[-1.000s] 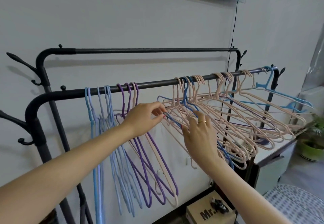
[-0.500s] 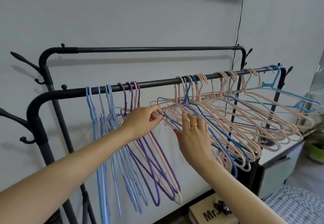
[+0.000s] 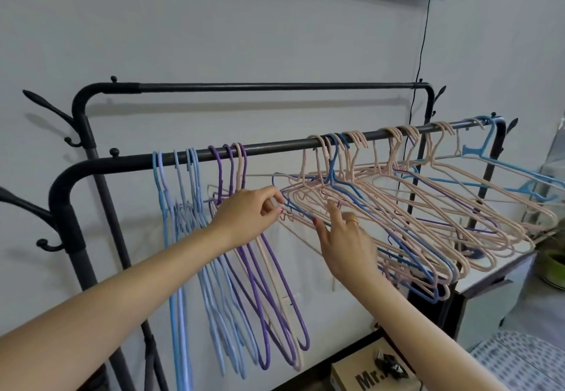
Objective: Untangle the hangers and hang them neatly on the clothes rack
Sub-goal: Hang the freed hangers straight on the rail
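At the near end of the tangle, about mid-rail: left hand (image 3: 247,216) pinching the tip of a blue hanger (image 3: 351,204) between thumb and fingertips, looks like to hold that one wire steady while the rest gets teased off it. Right hand (image 3: 345,243) just beside it, fingers mostly straight and spread, index poking up into the pink wires, not really gripping anything, more nudging stuff apart. Can't tell if the thumb is hooked under a wire.

Right past both grips, running right and far along the front rail (image 3: 275,147): the tangled pink hangers (image 3: 458,207), hooks on the rail but bodies splayed out nearly flat and laced through each other, a few blue ones threaded in. Probably stuck like that because the shoulders are interlocked, so no chance of dropping vertical until freed one by one.

Left of the left hand: purple hangers (image 3: 266,299) and light blue hangers (image 3: 183,268) hanging straight down, tidy, so that side reads as done.

Farther right, a white surface (image 3: 489,271) under the mess. Down near, a cardboard box (image 3: 367,375) with "Mr." on it.
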